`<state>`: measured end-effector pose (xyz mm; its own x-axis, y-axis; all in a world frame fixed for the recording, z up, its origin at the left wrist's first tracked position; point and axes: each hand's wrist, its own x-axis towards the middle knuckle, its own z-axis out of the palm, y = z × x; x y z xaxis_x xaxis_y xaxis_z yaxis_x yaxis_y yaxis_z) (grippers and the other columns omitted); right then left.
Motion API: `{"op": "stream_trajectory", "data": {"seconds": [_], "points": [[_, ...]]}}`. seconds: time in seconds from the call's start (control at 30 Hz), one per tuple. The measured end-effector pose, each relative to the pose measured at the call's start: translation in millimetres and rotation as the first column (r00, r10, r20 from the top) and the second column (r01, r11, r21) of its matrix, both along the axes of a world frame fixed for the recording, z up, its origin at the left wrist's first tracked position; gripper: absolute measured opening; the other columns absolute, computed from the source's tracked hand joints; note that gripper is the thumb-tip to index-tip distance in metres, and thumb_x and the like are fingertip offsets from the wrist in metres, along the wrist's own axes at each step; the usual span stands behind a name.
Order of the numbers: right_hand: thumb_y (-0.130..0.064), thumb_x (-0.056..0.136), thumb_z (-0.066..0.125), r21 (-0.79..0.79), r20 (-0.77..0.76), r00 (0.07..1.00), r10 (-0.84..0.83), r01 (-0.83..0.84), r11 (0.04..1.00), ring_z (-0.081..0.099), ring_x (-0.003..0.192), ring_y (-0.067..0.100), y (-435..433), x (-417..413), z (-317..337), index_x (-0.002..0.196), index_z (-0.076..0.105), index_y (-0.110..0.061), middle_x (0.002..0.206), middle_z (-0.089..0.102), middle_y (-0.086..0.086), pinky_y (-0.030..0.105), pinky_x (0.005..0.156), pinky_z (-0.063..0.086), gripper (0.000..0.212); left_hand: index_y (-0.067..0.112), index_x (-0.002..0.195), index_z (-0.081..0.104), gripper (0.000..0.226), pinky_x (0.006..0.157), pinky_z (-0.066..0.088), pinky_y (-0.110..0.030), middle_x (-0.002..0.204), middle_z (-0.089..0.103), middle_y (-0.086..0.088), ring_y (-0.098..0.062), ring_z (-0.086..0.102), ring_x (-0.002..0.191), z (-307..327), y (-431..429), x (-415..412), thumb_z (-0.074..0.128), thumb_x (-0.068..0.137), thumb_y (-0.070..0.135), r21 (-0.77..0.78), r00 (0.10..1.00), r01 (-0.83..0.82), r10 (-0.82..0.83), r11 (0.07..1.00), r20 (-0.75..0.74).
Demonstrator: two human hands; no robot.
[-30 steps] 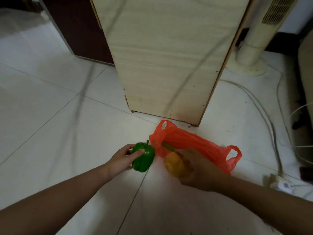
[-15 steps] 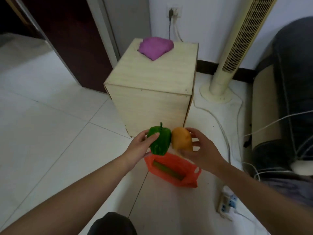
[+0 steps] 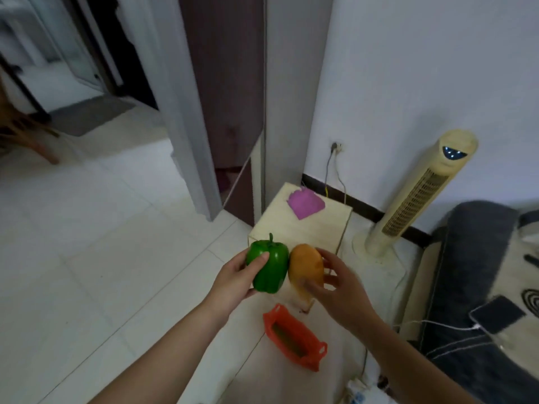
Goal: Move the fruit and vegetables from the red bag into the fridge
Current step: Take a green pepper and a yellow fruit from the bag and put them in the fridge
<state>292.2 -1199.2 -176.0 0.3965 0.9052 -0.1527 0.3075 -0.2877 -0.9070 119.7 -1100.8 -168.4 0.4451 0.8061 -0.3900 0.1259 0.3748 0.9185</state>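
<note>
Pepper and mango held above the red bag (image 3: 294, 338)
The left hand (image 3: 233, 282) grips a green bell pepper (image 3: 268, 269); the right hand (image 3: 339, 291) grips a mango (image 3: 306, 265), the two touching. The bag lies on the tiled floor (image 3: 116, 258) beside a wooden box (image 3: 315, 228) bearing a purple cloth (image 3: 306, 204); a tower fan (image 3: 420, 193) stands to the right

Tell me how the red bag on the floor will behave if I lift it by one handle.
Probably floppy: the red bag is thin plastic lying slumped flat on the tiled floor. Likely light, since only one long green vegetable shows through it. Lifted by one handle, that vegetable may well slide to the low end and swing.
</note>
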Motion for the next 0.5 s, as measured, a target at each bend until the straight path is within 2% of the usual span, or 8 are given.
{"op": "stream_trajectory", "data": {"seconds": [0.07,0.13,0.2,0.27,0.33,0.43,0.5], "points": [[-0.035,0.079,0.070,0.008,0.019,0.999,0.045,-0.045,0.999,0.056,0.098,0.006,16,-15,30,0.128,0.039,-0.037,0.117,0.047,-0.014,0.016,0.065,0.051,0.058,0.032,0.120,0.057,0.031,0.064,0.053,-0.015,0.114,0.063,0.005,-0.008,0.062,0.101,31,7,-19,0.058,0.089,0.036,0.043,0.999,-0.052,0.051,0.998,0.018],[-0.037,0.077,0.071,0.030,0.020,0.996,0.085,-0.086,0.996,0.057,0.100,0.009,36,-33,54,0.127,0.040,-0.036,0.119,0.049,-0.013,0.024,0.073,0.054,0.059,0.035,0.118,0.054,0.030,0.059,0.052,-0.014,0.111,0.061,0.006,-0.008,0.061,0.098,56,20,-41,0.059,0.088,0.036,0.088,0.993,-0.112,0.110,0.990,0.033],[-0.043,0.071,0.072,0.076,0.011,0.991,0.131,-0.132,0.988,0.058,0.101,0.012,58,-56,75,0.121,0.042,-0.038,0.116,0.051,-0.013,0.033,0.079,0.057,0.059,0.037,0.115,0.052,0.028,0.058,0.052,-0.014,0.110,0.060,0.007,-0.008,0.060,0.097,74,36,-65,0.058,0.088,0.036,0.125,0.986,-0.164,0.159,0.978,0.049],[-0.048,0.064,0.069,0.130,-0.006,0.985,0.172,-0.170,0.977,0.059,0.100,0.014,84,-82,91,0.117,0.043,-0.041,0.114,0.052,-0.013,0.035,0.078,0.057,0.060,0.039,0.112,0.052,0.024,0.061,0.053,-0.016,0.112,0.060,0.006,-0.009,0.060,0.099,90,55,-93,0.057,0.089,0.037,0.154,0.979,-0.201,0.191,0.967,0.074],[-0.041,0.067,0.071,0.171,-0.058,0.977,0.204,-0.191,0.967,0.059,0.100,0.014,114,-115,103,0.119,0.042,-0.038,0.115,0.051,-0.012,0.032,0.074,0.058,0.059,0.040,0.112,0.051,0.027,0.067,0.054,-0.019,0.115,0.059,0.005,-0.011,0.059,0.104,105,77,-127,0.059,0.087,0.037,0.185,0.973,-0.227,0.213,0.956,0.091],[-0.022,0.077,0.072,0.228,-0.097,0.962,0.256,-0.229,0.946,0.057,0.092,0.005,159,-171,118,0.116,0.042,-0.036,0.107,0.049,-0.019,0.017,0.067,0.055,0.052,0.040,0.113,0.051,0.035,0.071,0.055,-0.021,0.117,0.058,0.003,-0.015,0.058,0.108,125,111,-185,0.067,0.082,0.033,0.255,0.964,-0.266,0.251,0.930,0.089],[-0.020,0.079,0.071,0.254,-0.119,0.956,0.269,-0.232,0.939,0.056,0.089,0.001,187,-209,126,0.119,0.044,-0.035,0.107,0.051,-0.018,0.013,0.065,0.053,0.051,0.036,0.121,0.051,0.045,0.076,0.056,-0.025,0.121,0.057,0.000,-0.018,0.057,0.112,136,133,-224,0.070,0.080,0.034,0.289,0.958,-0.287,0.279,0.913,0.069]]}}
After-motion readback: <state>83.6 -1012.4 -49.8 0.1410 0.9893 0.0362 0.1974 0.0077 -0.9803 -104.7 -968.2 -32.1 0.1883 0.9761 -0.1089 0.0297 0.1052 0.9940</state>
